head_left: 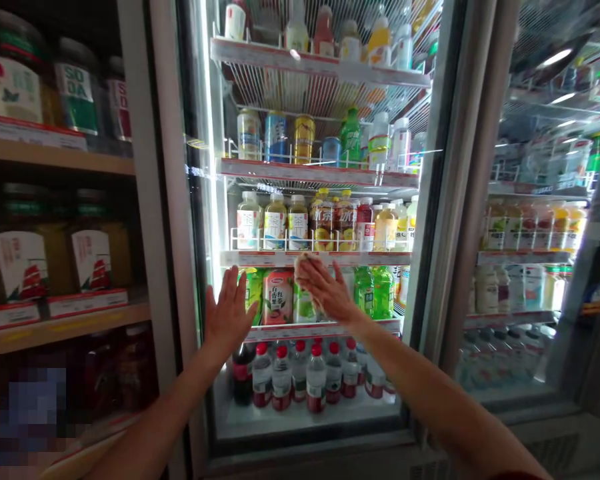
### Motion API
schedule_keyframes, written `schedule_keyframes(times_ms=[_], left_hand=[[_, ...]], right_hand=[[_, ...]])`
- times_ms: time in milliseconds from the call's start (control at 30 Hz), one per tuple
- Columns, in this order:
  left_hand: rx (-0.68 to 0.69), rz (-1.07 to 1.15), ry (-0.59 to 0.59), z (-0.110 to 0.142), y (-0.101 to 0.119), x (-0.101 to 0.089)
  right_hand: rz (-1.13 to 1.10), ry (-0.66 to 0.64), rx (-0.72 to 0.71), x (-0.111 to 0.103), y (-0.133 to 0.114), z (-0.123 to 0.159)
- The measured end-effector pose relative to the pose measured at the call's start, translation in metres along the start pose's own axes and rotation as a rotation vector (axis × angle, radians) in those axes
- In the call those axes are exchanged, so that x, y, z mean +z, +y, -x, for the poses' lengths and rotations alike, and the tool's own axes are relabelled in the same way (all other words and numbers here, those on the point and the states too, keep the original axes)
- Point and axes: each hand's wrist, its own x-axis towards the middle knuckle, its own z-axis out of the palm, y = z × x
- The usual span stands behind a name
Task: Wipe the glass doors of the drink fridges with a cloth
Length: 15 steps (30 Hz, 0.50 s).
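In front of me is the glass door point(310, 423) of a lit drinks fridge, with light reflections across it. My left hand point(229, 312) is raised at the door's left side, palm toward the glass, fingers stretched out and holding nothing. Under my right hand point(329, 288) a crumpled pale cloth point(304, 259) lies against the glass, just below the shelf with tea bottles. Only the cloth's edges show past the fingers. Behind the hands stand a red drink carton point(278, 297) and green bottles point(383, 293).
Wooden shelving point(55, 160) with large bottles stands close on the left. A metal door frame point(467, 200) separates this door from another drinks fridge point(530, 233) on the right. Red-capped bottles point(316, 380) fill the fridge's bottom. A blurred patch covers the lower left corner.
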Motion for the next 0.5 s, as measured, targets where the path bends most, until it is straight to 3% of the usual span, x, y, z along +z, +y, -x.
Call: schedule_keyframes(times_ms=[33,167,200,267,367,400,433,500], left_hand=[[0.009,-0.006,-0.006,0.000,-0.001,-0.001],[0.009,-0.023,-0.040,0.000,-0.001,-0.001],[0.000,-0.029,-0.045,0.000,0.000,0.000],[-0.016,-0.042,-0.058,0.000,0.003,-0.001],[-0.004,-0.059,-0.076,-0.001,0.000,-0.006],[-0.002,-0.063,-0.079,-0.001,-0.003,-0.009],[-0.010,-0.067,-0.073,-0.002,-0.007,-0.011],[-0.049,-0.074,-0.047,-0.004,-0.016,-0.016]], right_hand=[[0.013,0.021,0.076,-0.001,0.008,0.003],[0.096,0.252,0.739,-0.002,0.051,0.003],[0.100,0.270,0.790,0.000,0.052,0.000],[0.075,0.217,0.639,0.004,0.036,-0.004],[-0.007,0.044,0.117,0.007,0.006,-0.003],[-0.026,0.009,0.027,0.006,0.004,-0.003],[-0.034,0.004,0.027,0.004,0.009,-0.004],[-0.018,0.090,0.295,0.000,0.029,-0.012]])
